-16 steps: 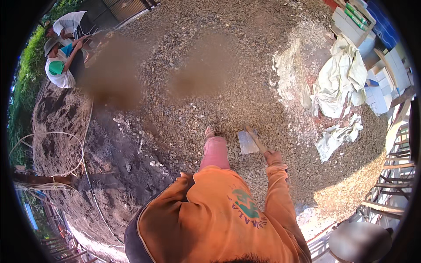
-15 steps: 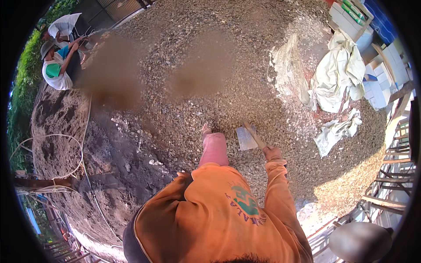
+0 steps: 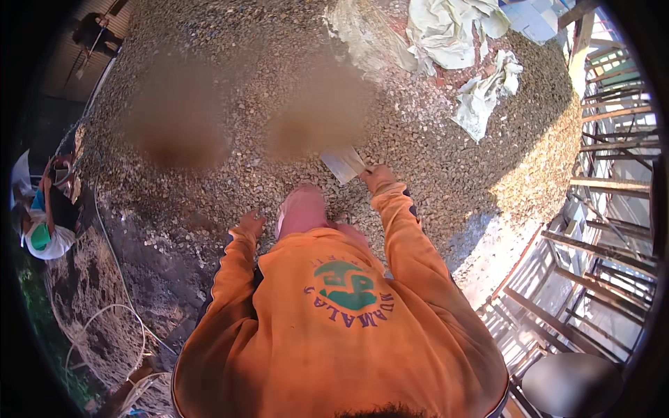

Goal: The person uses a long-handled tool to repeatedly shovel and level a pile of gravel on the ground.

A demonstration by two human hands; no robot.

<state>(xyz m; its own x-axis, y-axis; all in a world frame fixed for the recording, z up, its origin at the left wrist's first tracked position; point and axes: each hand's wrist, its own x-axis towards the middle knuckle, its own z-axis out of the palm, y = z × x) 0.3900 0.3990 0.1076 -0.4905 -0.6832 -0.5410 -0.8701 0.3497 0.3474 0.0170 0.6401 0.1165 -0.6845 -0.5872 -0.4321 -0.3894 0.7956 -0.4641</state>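
Note:
My right hand (image 3: 378, 178) is closed at the near corner of a hoe (image 3: 343, 166), whose flat grey metal blade lies low over the gravel. Its wooden handle is mostly out of sight in this moment. My left hand (image 3: 251, 223) hangs over the gravel left of my pink-covered knee (image 3: 302, 209). Its fingers look loosely apart, with nothing visible in them. Both arms wear orange sleeves. Beneath both hands spreads a broad bed of brown gravel (image 3: 230, 182).
Crumpled whitish sacks (image 3: 456, 31) and a smaller one (image 3: 488, 94) lie far right. Timber slats (image 3: 606, 184) line the right side. A co-worker (image 3: 49, 223) crouches at left; another person (image 3: 97, 35) is farther back. A hose (image 3: 115, 254) runs beside dark soil (image 3: 90, 279).
My view has swung right and toward nearer ground. My right hand and the hoe now appear farther left and higher in the picture. The left hand has come out from beside my body.

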